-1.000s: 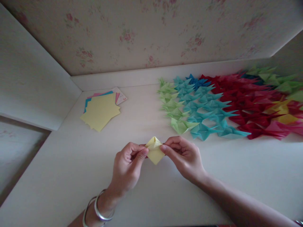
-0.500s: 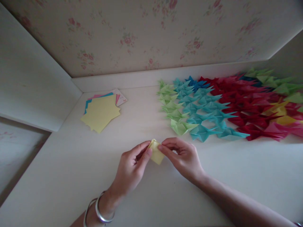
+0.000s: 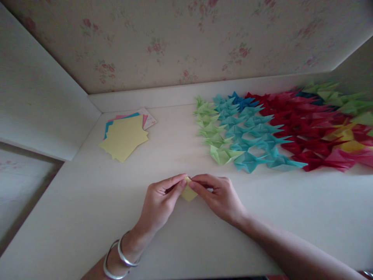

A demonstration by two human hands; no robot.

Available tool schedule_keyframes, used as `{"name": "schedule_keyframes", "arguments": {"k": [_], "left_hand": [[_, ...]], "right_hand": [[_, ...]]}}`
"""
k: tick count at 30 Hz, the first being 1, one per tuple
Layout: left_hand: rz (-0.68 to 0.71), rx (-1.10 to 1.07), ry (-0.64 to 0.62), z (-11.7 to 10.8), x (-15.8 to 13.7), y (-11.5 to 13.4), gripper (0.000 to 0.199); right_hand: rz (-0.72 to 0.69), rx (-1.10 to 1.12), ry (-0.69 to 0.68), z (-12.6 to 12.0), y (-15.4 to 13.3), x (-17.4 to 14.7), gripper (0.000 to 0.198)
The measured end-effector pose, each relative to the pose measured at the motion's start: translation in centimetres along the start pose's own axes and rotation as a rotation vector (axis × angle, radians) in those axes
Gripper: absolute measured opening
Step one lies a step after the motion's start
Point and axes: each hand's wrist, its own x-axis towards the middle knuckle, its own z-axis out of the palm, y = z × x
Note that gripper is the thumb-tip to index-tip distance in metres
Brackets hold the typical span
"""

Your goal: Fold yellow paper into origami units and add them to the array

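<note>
With your left hand (image 3: pixel 161 204) and right hand (image 3: pixel 220 198) both pinching the folded paper (image 3: pixel 189 195) near its top corner, over the table (image 3: pixel 186 249), line up its edges before you press the crease, firmly and evenly, without twisting.

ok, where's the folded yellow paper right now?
Head view, lower middle: the folded yellow paper is held between the left hand and right hand, below and left of the light-green origami figures.
</note>
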Motion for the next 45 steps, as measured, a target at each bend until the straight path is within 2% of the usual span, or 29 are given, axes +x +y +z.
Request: {"name": "schedule_keyframes", "arguments": {"k": [4, 8, 11, 14, 18, 26, 31, 33, 36, 39, 42, 45], "left_hand": [[0.071, 0.095, -0.028, 0.1, 0.0, 0.1, 0.021], [0.095, 0.131, -0.025, 0.0, 0.1, 0.3, 0.015], [0.048, 0.057, -0.023, -0.2, 0.2, 0.3, 0.012], [-0.012, -0.039, 0.011, -0.1, 0.3, 0.0, 0.012], [-0.116, -0.207, 0.064, 0.1, 0.4, -0.2, 0.019], [-0.316, -0.408, 0.019, 0.2, 0.7, 0.1, 0.016], [-0.146, -0.272, 0.164, 0.0, 0.6, -0.2, 0.016], [-0.115, -0.266, 0.225, -0.1, 0.6, -0.3, 0.017], [-0.107, -0.267, 0.250, -0.3, 0.6, -0.3, 0.019], [-0.065, -0.193, 0.208, -0.5, 0.5, -0.1, 0.026], [-0.004, -0.042, 0.111, -0.7, 0.3, 0.3, 0.035], [0.038, 0.117, -0.020, -0.9, 0.2, 0.5, 0.030]], "right_hand": [[-0.051, -0.137, 0.005, -0.2, -0.1, 0.1, 0.025], [-0.083, -0.149, -0.021, -0.2, -0.3, -0.1, 0.025], [-0.067, -0.107, -0.030, 0.0, -0.4, -0.2, 0.022], [0.008, -0.017, -0.061, 0.2, -0.2, -0.2, 0.020], [0.080, 0.106, -0.123, 0.4, 0.0, -0.3, 0.021], [0.268, 0.468, -0.138, 0.3, 0.0, -0.1, 0.025], [0.389, 0.559, -0.208, -0.3, -0.1, 0.5, 0.035], [0.386, 0.541, -0.199, -0.5, -0.3, 0.6, 0.030], [0.337, 0.463, -0.163, -0.5, -0.5, 0.7, 0.023], [0.299, 0.407, -0.151, -0.5, -0.4, 0.7, 0.022], [0.262, 0.333, -0.118, -0.6, -0.1, 0.6, 0.026], [0.188, 0.198, -0.078, -0.7, 0.2, 0.5, 0.029]]}}
